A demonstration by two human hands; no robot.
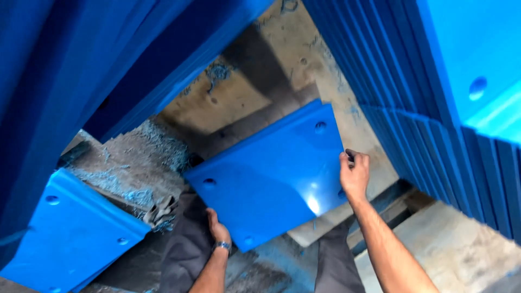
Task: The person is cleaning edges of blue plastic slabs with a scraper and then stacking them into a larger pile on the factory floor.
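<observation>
So right now I've got one blue panel (271,179) up off the floor, held flat-ish between both hands over my knees. My left hand (218,228) is under the near edge, fingers tucked beneath it so I can't tell how they sit. My right hand (354,174) has its fingers curled around the far-right edge, thumb on top. The panel is lifted but not set down anywhere, so I'd call it mid-move. Another blue panel (70,233) lies at lower left beside a pile of shavings (146,179). Stacks of the same blue panels (423,108) stand on edge to my right, probably more on the left. No labels, packages or signs visible, just round holes near the corners.
</observation>
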